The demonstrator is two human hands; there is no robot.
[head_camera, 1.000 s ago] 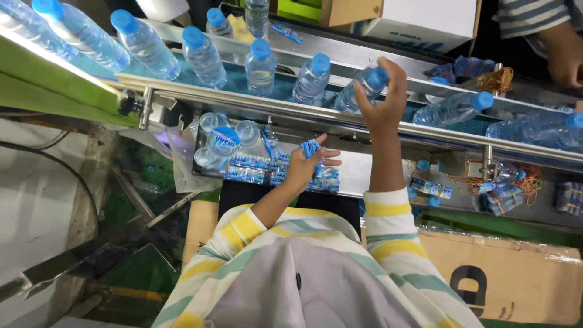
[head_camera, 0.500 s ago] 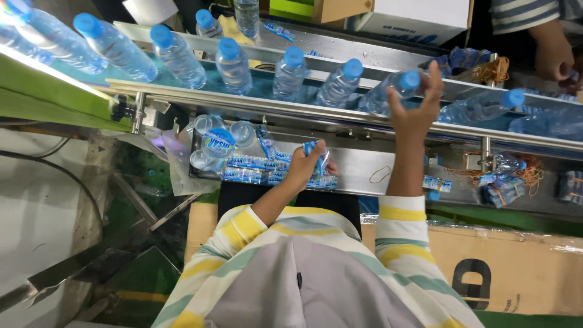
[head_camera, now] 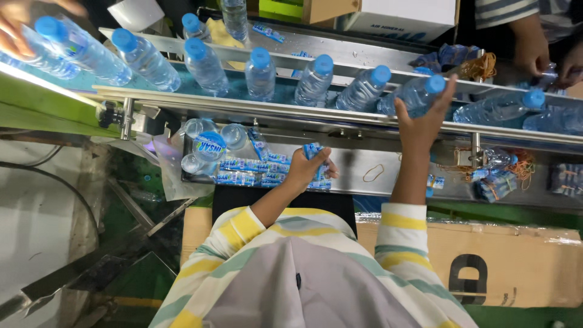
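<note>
Water bottle (head_camera: 416, 94) with blue cap, right of centre in the upper frame, lies tilted on the conveyor (head_camera: 255, 108); we see the right hand (head_camera: 422, 121) on it, fingers wrapped around the body. Left hand (head_camera: 308, 169), centre frame, has fingers pinched together on a small blue label strip (head_camera: 313, 150). Just left of that hand we note a stack of blue labels (head_camera: 252, 171) in a steel tray (head_camera: 364, 159), with a few clear bottles (head_camera: 209, 143) lying at its left end. More capped bottles (head_camera: 261, 73) line the conveyor from upper left to upper right. Another person's hands (head_camera: 531, 51) at upper right, touching a bottle; state unclear. Brown cardboard box (head_camera: 516, 261) at lower right. Striped sleeves (head_camera: 401, 228) fill the lower centre.
</note>
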